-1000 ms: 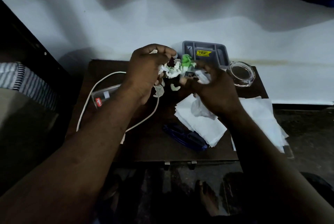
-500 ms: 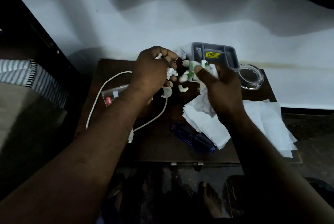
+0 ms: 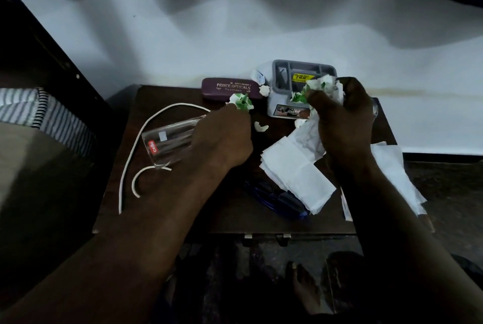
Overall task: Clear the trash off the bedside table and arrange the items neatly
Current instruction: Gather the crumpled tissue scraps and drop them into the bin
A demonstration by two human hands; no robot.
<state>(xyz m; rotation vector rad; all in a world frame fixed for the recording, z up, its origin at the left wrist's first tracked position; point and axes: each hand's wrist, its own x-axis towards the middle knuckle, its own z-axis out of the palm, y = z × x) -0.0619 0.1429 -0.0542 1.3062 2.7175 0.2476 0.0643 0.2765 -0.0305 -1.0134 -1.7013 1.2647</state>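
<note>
Fingers (image 3: 317, 98) of right hand (image 3: 345, 125) clench crumpled white paper (image 3: 325, 83); left hand (image 3: 224, 138) pinches crinkled green-white scrap (image 3: 241, 101).

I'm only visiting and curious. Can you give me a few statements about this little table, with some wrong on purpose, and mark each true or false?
1. The drinking glass stands upright. False: it lies on its side.
2. The right hand grips crumpled wrappers. True.
3. The spectacle case lies open. False: it is closed.
4. A white cable lies on the table. True.
</note>
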